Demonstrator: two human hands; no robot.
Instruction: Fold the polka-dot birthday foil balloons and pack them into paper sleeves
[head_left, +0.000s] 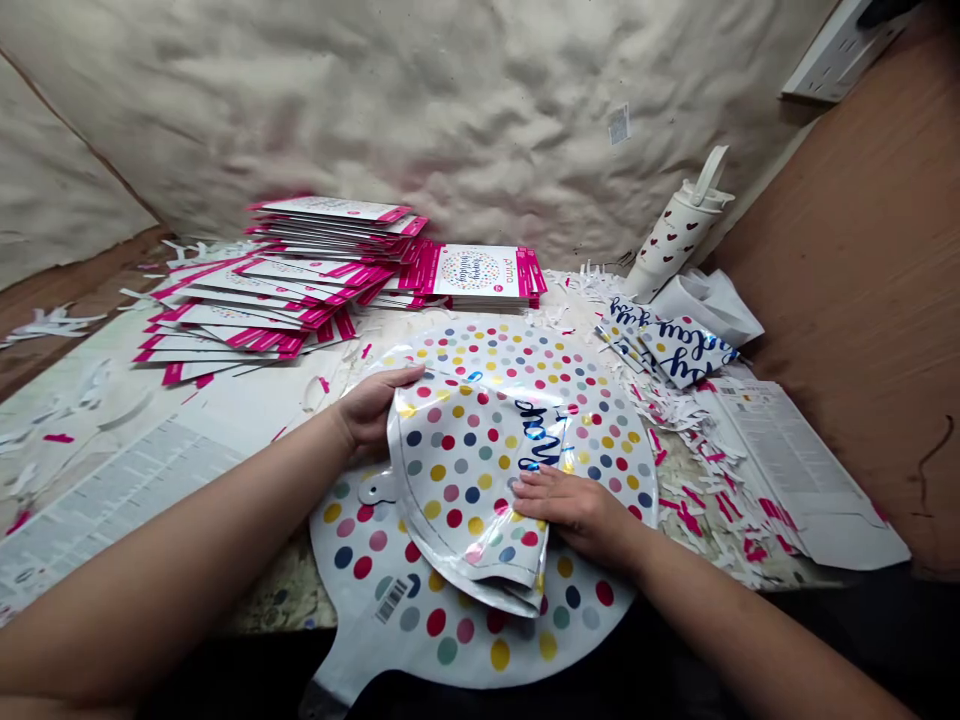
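A white foil balloon point(457, 470) with coloured dots and blue lettering lies partly folded over in front of me. Beneath it spreads another flat dotted foil balloon point(499, 625), with a barcode and a tail that hangs past the table's front edge. My left hand point(375, 408) grips the folded balloon at its upper left edge, the thumb on top and the other fingers mostly hidden. Flat across the right part of the fold rests my right hand point(577, 510), its fingers stretched out over the lettering. A small tab point(376, 490) sticks out at the fold's left.
Pink-and-white packets point(247, 300) are piled at the back left, beside a neater packet stack point(480, 272). Folded balloons point(679, 345) lie right, near a heart-patterned tumbler point(679, 235). Paper scraps point(697, 480) and a flattened carton point(806, 465) cover the right side.
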